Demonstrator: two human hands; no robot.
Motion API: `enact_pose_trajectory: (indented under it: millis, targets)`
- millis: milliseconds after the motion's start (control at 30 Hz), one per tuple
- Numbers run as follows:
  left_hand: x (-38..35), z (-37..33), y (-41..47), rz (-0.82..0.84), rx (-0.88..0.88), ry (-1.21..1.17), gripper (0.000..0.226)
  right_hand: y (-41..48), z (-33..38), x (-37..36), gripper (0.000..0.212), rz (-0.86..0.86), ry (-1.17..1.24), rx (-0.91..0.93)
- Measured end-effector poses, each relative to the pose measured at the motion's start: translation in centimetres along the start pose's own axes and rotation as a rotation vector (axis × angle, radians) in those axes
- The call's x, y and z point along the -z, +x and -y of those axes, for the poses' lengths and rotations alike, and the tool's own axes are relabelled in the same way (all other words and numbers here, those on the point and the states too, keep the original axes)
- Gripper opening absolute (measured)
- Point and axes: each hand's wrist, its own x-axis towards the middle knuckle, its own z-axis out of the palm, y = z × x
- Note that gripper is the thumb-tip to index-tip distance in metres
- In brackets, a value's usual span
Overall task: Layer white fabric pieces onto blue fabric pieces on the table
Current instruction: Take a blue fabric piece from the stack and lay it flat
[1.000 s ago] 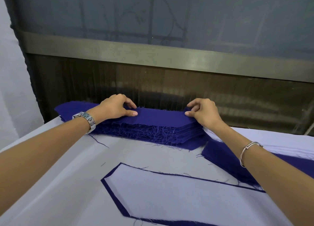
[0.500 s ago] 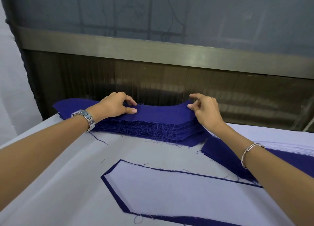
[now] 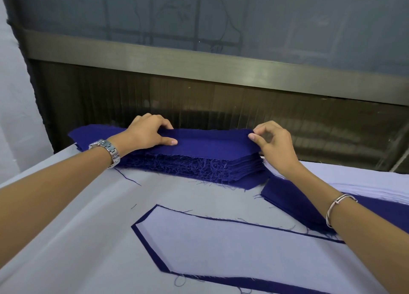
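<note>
The person is working at the far edge of the white-covered table (image 3: 88, 227), where a thick stack of dark blue cut fabric pieces (image 3: 199, 167) with frayed, thready edges is lying against the dark wall panel. Both hands are taking hold of the topmost blue piece (image 3: 212, 144). The left hand (image 3: 146, 132), wearing a silver link wristwatch (image 3: 108, 153), is gripping the piece's left part, with the thumb lying flat on top and the fingers curling over the far edge. The right hand (image 3: 274, 143), with a thin silver bangle (image 3: 338, 205) on its wrist, is pinching the piece's right end between thumb and forefinger. It is holding that corner just clear of the stack, with the other fingers curling loosely.

The piece's long axis is running left to right along the table's far edge, so one hand is sitting at each end, about equally near. Closer to the person, a long white fabric piece (image 3: 232, 242) with a pointed left end is lying on a matching blue piece, whose border is showing along its edges. Judging by that, the coming move is probably peeling the top piece off and drawing it straight towards the body, stretched between both hands. Near the table's right edge, a lower pile of blue pieces (image 3: 292, 196) and a pile of white pieces (image 3: 365, 183) are lying by the right forearm.
</note>
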Motion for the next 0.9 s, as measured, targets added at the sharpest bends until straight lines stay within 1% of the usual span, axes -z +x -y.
enact_pose_trajectory:
  millis: [67,167,233,300,367,467,533,600,633,667,733,833,900]
  targets:
    - [0.7,0.5,-0.3,-0.042,-0.034,0.087,0.043,0.0,0.2,0.4,0.016,0.027,0.043,-0.014]
    - [2.2,2.2,-1.2,-0.077,-0.099,0.243,0.024,0.2,0.4,0.6,0.019,0.057,0.072,0.0]
    - [3.2,3.7,-2.1,-0.084,-0.103,0.336,0.018,0.3,0.6,0.8,0.021,0.067,0.085,0.0]
    - [4.1,5.4,-3.0,-0.106,-0.092,0.414,0.018,0.5,0.9,1.1,0.022,0.069,0.086,-0.006]
    - [4.8,7.2,-3.9,-0.133,-0.073,0.441,0.021,0.7,1.2,1.5,0.023,0.07,0.082,0.014]
    - [5.8,9.2,-5.1,-0.213,-0.074,0.394,0.024,0.9,1.7,2.4,0.024,0.102,0.098,0.034]
    - [6.5,9.9,-5.8,-0.285,-0.093,0.369,0.026,0.9,2.0,3.3,0.02,0.139,0.092,0.013]
    - [7.2,9.9,-6.4,-0.328,-0.1,0.298,0.034,0.8,2.2,4.6,0.016,0.152,0.097,-0.043]
    - [7.5,9.6,-6.6,-0.326,-0.087,0.216,0.038,0.7,2.4,5.3,0.016,0.153,0.117,-0.079]
    - [7.8,9.2,-6.7,-0.304,-0.053,0.106,0.04,0.6,2.5,6.1,0.018,0.155,0.135,-0.12]
    - [8.3,8.3,-6.8,-0.226,0.024,-0.093,0.036,0.3,2.8,7.7,0.02,0.177,0.154,-0.218]
    - [8.7,6.6,-7.2,-0.13,0.062,-0.3,0.031,-0.4,2.8,10.7,0.01,0.234,0.094,-0.33]
    - [8.6,5.3,-7.6,-0.042,0.102,-0.436,0.03,-0.9,2.3,13.1,0.012,0.26,0.052,-0.372]
